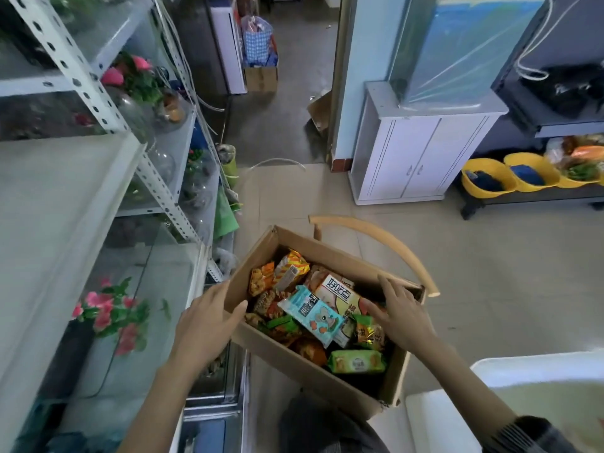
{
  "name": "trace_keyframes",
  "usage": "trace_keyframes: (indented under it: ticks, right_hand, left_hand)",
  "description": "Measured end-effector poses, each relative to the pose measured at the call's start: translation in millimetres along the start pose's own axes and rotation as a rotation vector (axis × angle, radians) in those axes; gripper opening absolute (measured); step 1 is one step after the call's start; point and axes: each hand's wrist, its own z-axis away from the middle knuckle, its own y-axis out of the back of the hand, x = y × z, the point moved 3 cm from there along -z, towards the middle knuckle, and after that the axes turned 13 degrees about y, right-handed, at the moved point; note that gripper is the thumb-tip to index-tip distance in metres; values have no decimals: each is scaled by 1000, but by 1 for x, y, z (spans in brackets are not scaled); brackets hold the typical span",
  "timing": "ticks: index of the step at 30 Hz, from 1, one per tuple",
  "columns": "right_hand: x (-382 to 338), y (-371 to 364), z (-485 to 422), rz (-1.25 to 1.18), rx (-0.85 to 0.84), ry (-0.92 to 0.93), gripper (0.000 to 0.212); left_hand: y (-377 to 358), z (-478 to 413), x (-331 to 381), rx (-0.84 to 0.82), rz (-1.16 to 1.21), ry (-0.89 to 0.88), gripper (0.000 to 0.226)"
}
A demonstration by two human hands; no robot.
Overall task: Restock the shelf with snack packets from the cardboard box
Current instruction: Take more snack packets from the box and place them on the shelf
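The cardboard box, open and filled with snack packets, sits at the lower centre of the frame, just right of the shelf. The left hand pinches the box's left wall, thumb inside and fingers outside. The right hand lies with fingers spread on the packets at the box's right side.

Saw a brown cardboard box near, dull and a bit rough. Found shiny plastic snack packets inside, crinkly and bright. Looked left at a shelf with pale painted metal posts, smooth. Spotted a curved wooden chair back past the box, smooth and dull. Noticed glossy yellow plastic tubs far right, and smooth pale floor tiles. Saw thin clear plastic film far off, shiny and wrinkled.
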Motion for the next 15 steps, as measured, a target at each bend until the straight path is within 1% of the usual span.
trace_keyframes:
  ticks: [6,11,15]
  right_hand:
    - [12,-5,-47,11,-57,37,74]
    - [18,-15,-73,5,-109,40,74]
    - [22,-27,-88,-18,-154,29,73]
  left_hand:
    - [-17,-40,15,-39,-26,21,60]
    - [-40,-56,20,-132,-73,59,64]
    - [-57,-64,27,-191,-52,61,63]
